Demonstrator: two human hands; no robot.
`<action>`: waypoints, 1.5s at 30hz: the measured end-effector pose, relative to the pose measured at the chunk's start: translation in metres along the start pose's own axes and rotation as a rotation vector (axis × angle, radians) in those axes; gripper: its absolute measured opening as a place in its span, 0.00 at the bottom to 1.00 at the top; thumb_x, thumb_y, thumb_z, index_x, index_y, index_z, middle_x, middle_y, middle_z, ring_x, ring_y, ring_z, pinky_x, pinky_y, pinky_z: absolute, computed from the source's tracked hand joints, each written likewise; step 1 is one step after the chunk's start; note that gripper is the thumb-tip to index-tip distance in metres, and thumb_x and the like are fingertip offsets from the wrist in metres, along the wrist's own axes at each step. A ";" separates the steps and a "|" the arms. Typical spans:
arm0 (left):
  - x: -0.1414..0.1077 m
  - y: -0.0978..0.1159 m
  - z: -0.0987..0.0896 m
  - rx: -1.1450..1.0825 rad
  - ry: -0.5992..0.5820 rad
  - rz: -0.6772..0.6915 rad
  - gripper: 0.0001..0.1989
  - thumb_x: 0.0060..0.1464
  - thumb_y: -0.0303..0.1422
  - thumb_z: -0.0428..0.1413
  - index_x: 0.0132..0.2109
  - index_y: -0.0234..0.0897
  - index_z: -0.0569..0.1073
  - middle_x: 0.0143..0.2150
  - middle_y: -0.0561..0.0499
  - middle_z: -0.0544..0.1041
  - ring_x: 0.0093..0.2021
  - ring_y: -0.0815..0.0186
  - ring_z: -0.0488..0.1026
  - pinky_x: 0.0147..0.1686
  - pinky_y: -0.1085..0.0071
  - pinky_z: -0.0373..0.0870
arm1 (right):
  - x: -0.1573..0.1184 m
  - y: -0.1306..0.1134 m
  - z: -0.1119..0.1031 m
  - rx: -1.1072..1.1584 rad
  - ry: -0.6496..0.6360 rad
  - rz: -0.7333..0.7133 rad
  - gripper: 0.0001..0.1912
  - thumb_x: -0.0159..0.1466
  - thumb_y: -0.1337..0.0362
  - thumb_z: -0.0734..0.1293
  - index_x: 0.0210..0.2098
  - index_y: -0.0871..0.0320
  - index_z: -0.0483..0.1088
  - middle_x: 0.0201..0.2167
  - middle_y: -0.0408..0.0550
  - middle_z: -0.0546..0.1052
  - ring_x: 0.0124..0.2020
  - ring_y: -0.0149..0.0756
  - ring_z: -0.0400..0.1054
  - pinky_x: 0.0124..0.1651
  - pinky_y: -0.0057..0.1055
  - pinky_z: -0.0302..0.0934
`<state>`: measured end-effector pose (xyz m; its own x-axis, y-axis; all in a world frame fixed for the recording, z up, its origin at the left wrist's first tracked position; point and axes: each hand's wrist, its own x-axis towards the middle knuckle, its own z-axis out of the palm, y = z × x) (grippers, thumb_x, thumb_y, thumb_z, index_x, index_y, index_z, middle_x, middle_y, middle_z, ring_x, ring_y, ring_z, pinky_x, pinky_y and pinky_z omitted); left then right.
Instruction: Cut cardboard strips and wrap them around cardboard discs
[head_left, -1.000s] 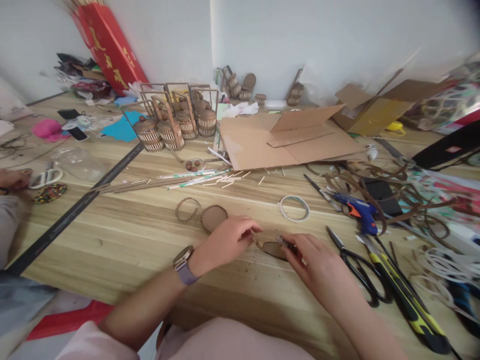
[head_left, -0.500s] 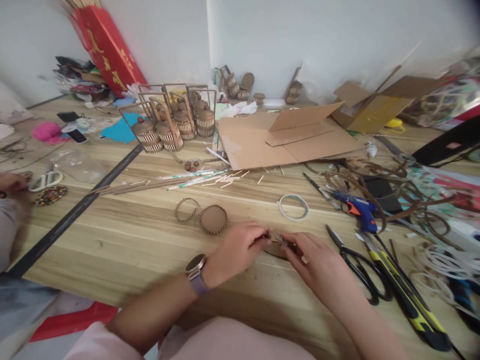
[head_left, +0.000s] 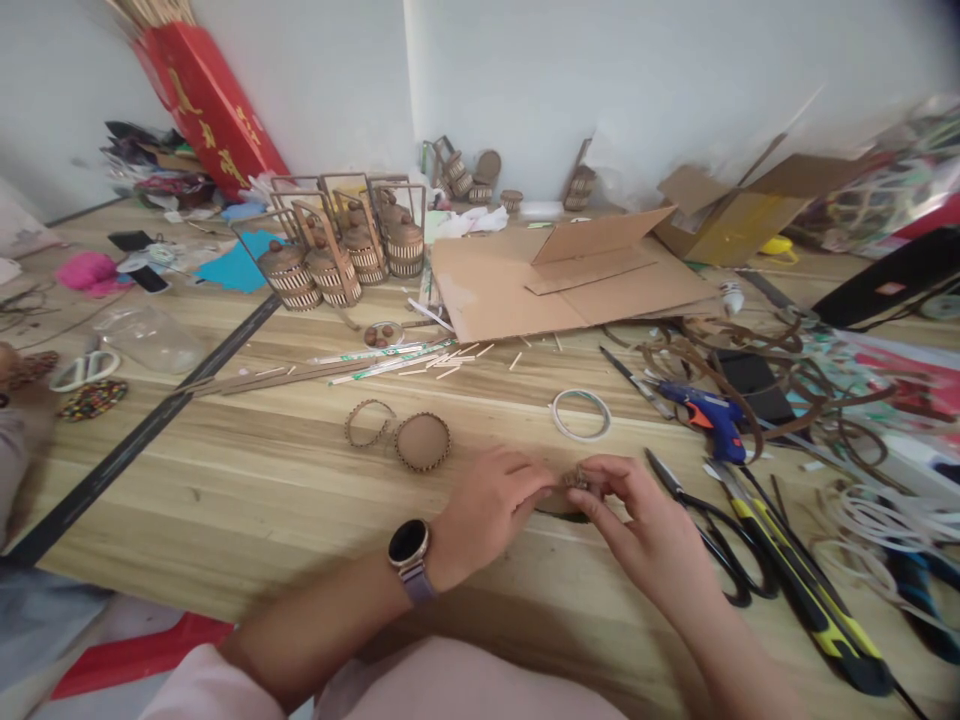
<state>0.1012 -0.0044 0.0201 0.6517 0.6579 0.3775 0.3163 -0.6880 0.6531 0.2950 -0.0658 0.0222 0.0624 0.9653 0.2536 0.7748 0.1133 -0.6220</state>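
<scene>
My right hand (head_left: pixel 649 520) pinches a small, bumpy brown strip (head_left: pixel 575 479), seemingly coiled, between thumb and fingertips. My left hand (head_left: pixel 491 515) wears a watch at the wrist; its fingers are pressed together right beside the strip, and what they hold, if anything, is hidden. Under the fingertips lies a dark-edged brown disc (head_left: pixel 559 507), mostly covered. Left of my hands are a round brown piece with a beaded-looking rim (head_left: pixel 423 442) and a thin open ring (head_left: pixel 369 424). A roll of white tape (head_left: pixel 609 418) lies beyond my right hand.
Black scissors (head_left: pixel 724 560), a yellow-black cutter (head_left: pixel 817 590) and a blue glue gun (head_left: pixel 709 415) lie on the right. Small lidded baskets with handles (head_left: pixel 337 270) stand behind, beside flat cardboard (head_left: pixel 487 290). Another person's hand (head_left: pixel 11 365) shows at far left.
My left fingers have moved slightly right, closer to my right hand, and its back has turned more upward. The brown strip shows more clearly in my right fingertips. The view has shifted slightly.
</scene>
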 end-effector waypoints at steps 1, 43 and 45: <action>0.000 0.000 0.000 0.017 -0.011 0.020 0.09 0.66 0.30 0.51 0.44 0.37 0.76 0.40 0.49 0.79 0.42 0.64 0.73 0.45 0.68 0.68 | 0.000 -0.001 0.000 0.000 0.002 -0.012 0.11 0.65 0.55 0.65 0.44 0.52 0.68 0.28 0.42 0.77 0.27 0.35 0.74 0.26 0.28 0.67; 0.016 0.024 -0.019 -0.593 -0.239 -0.617 0.11 0.57 0.35 0.54 0.33 0.32 0.76 0.25 0.56 0.71 0.25 0.72 0.65 0.25 0.76 0.58 | -0.037 0.019 -0.013 0.038 0.087 0.251 0.24 0.61 0.47 0.66 0.52 0.52 0.71 0.36 0.50 0.79 0.29 0.39 0.71 0.35 0.38 0.68; 0.014 0.023 -0.021 -0.584 -0.226 -0.650 0.10 0.57 0.35 0.54 0.33 0.33 0.74 0.25 0.56 0.71 0.24 0.72 0.64 0.24 0.76 0.58 | -0.050 0.049 -0.027 -0.302 0.183 0.266 0.24 0.63 0.44 0.60 0.45 0.56 0.73 0.39 0.58 0.79 0.37 0.50 0.73 0.44 0.48 0.67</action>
<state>0.1034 -0.0044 0.0543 0.6058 0.7445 -0.2806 0.3091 0.1048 0.9453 0.3469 -0.1150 -0.0013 0.3737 0.8908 0.2584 0.8642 -0.2333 -0.4457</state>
